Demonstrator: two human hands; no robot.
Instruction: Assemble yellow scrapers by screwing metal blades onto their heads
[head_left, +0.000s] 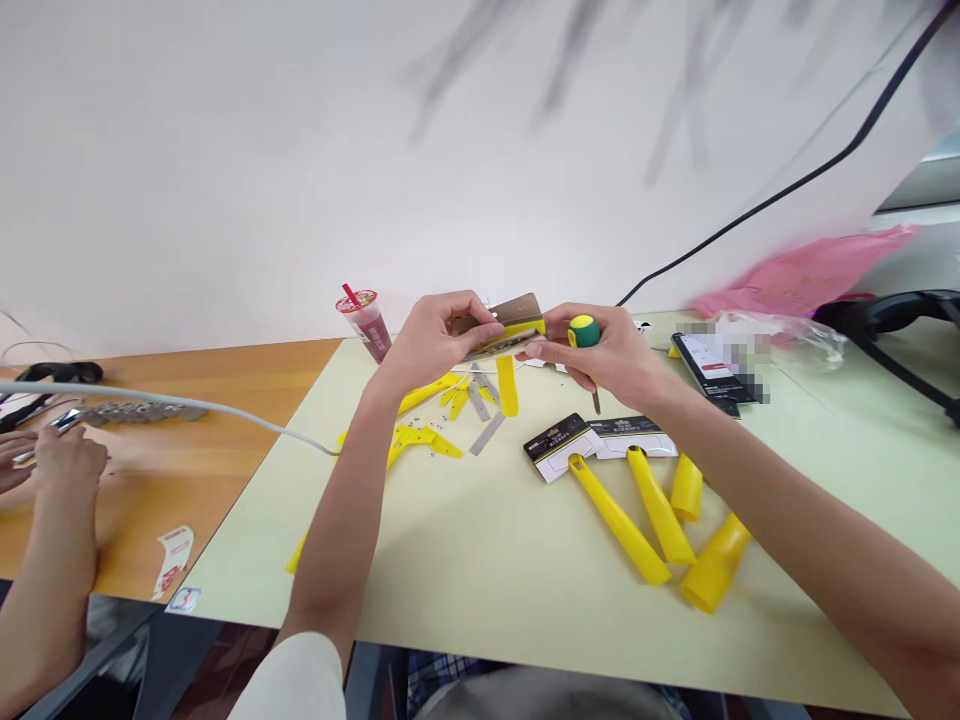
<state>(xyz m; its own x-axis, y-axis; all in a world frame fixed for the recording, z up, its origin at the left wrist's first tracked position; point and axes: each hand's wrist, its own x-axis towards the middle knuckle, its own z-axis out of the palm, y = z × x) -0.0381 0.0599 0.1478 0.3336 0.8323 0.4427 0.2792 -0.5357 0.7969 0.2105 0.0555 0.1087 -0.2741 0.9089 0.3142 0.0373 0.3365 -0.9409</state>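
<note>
1. My left grip [439,338] pinched a flat, scraper-like head of grey metal plates and yellow plastic [517,311] between thumb and fingers, above the pale surface [450,560] at the centre of my view; a yellow plastic stem [508,387] showed beneath it at six o'clock.
2. My right grip [611,348] curled round what looked like a green-and-yellow, round-handled screwdriver [583,331], its metal end towards six o'clock, fingertips at the head's three o'clock end.
3. I judged the head light and stiff, its metal slick and perhaps sharp-edged: best held by the flat faces or stem.
4. From it, flat grey metal strips [487,433] lay at seven o'clock, tapered yellow plastic handles [619,520] at five.
</note>
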